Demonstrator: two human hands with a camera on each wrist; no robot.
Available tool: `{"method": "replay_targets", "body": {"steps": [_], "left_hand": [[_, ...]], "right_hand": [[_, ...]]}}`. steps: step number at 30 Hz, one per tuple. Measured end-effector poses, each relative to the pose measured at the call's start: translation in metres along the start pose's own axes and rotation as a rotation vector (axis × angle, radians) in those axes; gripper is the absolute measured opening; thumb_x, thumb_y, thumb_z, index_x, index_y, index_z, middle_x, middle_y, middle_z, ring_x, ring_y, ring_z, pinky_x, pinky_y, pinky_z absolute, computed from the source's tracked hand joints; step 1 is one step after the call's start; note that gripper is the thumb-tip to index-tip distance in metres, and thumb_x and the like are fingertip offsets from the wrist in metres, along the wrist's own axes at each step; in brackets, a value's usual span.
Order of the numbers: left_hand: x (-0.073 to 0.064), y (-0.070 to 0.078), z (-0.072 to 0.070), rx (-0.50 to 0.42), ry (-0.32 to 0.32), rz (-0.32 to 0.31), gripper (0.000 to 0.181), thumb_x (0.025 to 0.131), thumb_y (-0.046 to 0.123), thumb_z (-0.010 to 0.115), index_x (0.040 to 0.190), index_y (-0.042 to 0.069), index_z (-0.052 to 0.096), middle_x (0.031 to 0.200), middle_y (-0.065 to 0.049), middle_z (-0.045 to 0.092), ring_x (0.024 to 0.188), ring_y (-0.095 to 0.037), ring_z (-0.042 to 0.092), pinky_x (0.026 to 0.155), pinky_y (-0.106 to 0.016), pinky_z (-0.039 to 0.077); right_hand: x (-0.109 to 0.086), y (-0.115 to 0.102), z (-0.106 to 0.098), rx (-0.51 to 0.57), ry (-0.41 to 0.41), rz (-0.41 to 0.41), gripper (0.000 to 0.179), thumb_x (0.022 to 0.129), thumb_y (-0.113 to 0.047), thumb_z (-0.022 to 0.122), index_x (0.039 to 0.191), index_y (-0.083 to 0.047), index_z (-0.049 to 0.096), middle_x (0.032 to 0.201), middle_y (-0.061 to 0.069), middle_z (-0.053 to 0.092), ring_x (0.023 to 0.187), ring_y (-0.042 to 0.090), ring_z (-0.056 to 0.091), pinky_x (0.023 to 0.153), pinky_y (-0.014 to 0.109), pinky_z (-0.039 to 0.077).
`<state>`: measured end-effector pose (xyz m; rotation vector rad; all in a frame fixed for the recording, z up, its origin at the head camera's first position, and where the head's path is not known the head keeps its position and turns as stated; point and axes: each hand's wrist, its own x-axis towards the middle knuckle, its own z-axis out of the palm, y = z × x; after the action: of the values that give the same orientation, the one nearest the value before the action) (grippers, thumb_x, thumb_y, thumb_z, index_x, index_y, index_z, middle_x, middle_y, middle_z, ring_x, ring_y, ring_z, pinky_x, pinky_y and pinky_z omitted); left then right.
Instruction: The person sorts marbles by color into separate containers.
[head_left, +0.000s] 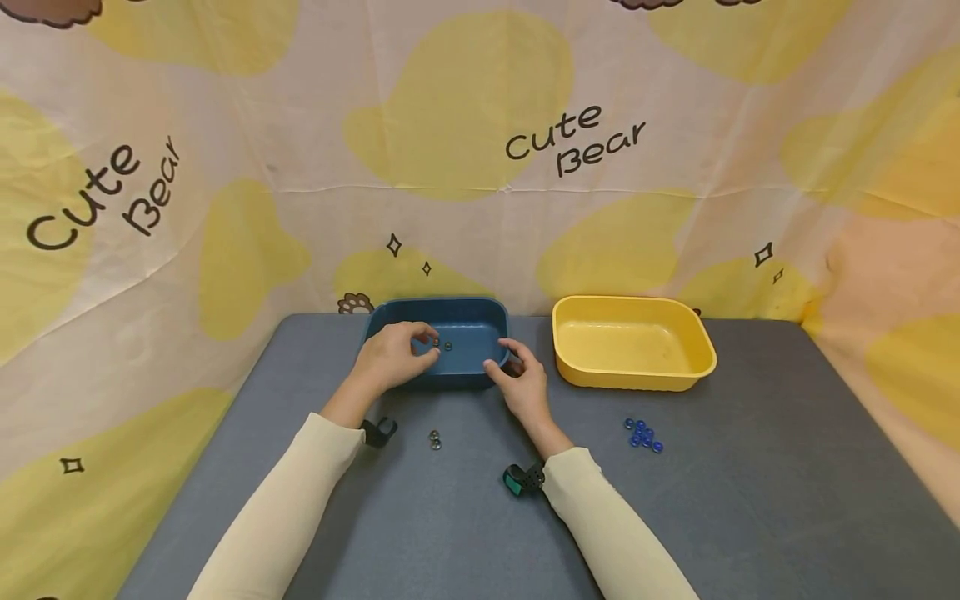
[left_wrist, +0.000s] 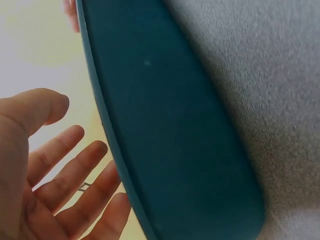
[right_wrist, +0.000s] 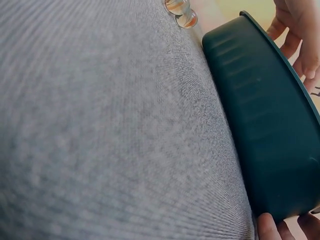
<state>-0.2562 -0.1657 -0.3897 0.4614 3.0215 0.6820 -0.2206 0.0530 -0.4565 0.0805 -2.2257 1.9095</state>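
Note:
My left hand [head_left: 392, 353] reaches over the left part of a blue plastic basin [head_left: 450, 382]. Its thumb and fingers are spread apart with nothing between them, as the left wrist view shows. Two clear glass marbles [head_left: 448, 346] lie on the basin floor, close to those fingertips. At the basin's right end, my right hand [head_left: 527, 390] holds the front corner, thumb at the front and fingers by the side rim. The right wrist view shows its fingertips [right_wrist: 268, 228] against the basin's end wall.
Two more clear marbles [head_left: 435, 440] sit on the grey table [head_left: 465, 517] in front of the blue basin. A yellow basin [head_left: 637, 381] stands to the right, with several blue marbles [head_left: 647, 441] before it. A patterned cloth [head_left: 465, 225] hangs behind the table.

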Motion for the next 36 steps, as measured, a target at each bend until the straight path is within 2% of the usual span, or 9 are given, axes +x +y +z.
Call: {"method": "replay_targets", "body": {"steps": [3, 5, 12, 19, 25, 36], "left_hand": [[-0.004, 0.003, 0.000, 0.012, 0.012, 0.010, 0.032, 0.089, 0.040, 0.063, 0.117, 0.024, 0.067, 0.115, -0.002, 0.068, 0.093, -0.018, 0.062, 0.075, -0.040, 0.052], [-0.007, 0.004, 0.000, 0.018, 0.021, 0.019, 0.032, 0.089, 0.039, 0.063, 0.117, 0.024, 0.067, 0.114, -0.002, 0.068, 0.093, -0.018, 0.062, 0.075, -0.040, 0.052], [-0.019, 0.011, -0.002, 0.028, 0.045, 0.032, 0.030, 0.088, 0.039, 0.065, 0.115, 0.026, 0.067, 0.110, 0.001, 0.069, 0.092, -0.016, 0.063, 0.073, -0.038, 0.052], [-0.034, 0.014, -0.002, 0.019, 0.067, 0.058, 0.028, 0.087, 0.037, 0.066, 0.113, 0.027, 0.069, 0.117, 0.004, 0.067, 0.093, -0.016, 0.065, 0.070, -0.036, 0.053], [-0.046, 0.012, 0.001, 0.014, 0.077, 0.077, 0.028, 0.086, 0.034, 0.068, 0.112, 0.026, 0.069, 0.111, 0.003, 0.068, 0.089, -0.016, 0.065, 0.068, -0.035, 0.052], [-0.069, 0.013, 0.009, 0.021, 0.105, 0.117, 0.024, 0.085, 0.033, 0.070, 0.107, 0.024, 0.070, 0.100, 0.003, 0.068, 0.087, -0.015, 0.064, 0.068, -0.032, 0.051]], "right_hand": [[0.005, 0.016, 0.003, 0.001, 0.021, -0.001, 0.049, 0.084, -0.015, 0.074, 0.129, -0.005, 0.059, 0.136, 0.017, 0.056, 0.114, 0.038, 0.062, 0.088, 0.052, 0.053], [0.007, 0.019, 0.004, -0.011, 0.032, -0.005, 0.050, 0.083, -0.017, 0.075, 0.129, -0.006, 0.059, 0.135, 0.014, 0.058, 0.113, 0.036, 0.063, 0.088, 0.050, 0.054], [0.007, 0.017, 0.004, -0.024, 0.044, -0.003, 0.049, 0.084, -0.016, 0.074, 0.130, -0.006, 0.059, 0.131, 0.020, 0.059, 0.111, 0.036, 0.064, 0.085, 0.044, 0.056], [0.007, 0.014, 0.004, -0.034, 0.029, 0.025, 0.050, 0.084, -0.017, 0.074, 0.131, -0.007, 0.058, 0.131, 0.020, 0.059, 0.110, 0.034, 0.064, 0.083, 0.043, 0.057], [0.008, 0.015, 0.003, -0.026, 0.017, 0.045, 0.050, 0.085, -0.019, 0.074, 0.131, -0.008, 0.058, 0.134, 0.019, 0.057, 0.113, 0.032, 0.064, 0.081, 0.040, 0.057], [0.008, 0.015, 0.003, -0.015, 0.020, 0.028, 0.051, 0.084, -0.018, 0.075, 0.131, -0.007, 0.058, 0.134, 0.019, 0.057, 0.112, 0.034, 0.064, 0.080, 0.040, 0.057]]}}
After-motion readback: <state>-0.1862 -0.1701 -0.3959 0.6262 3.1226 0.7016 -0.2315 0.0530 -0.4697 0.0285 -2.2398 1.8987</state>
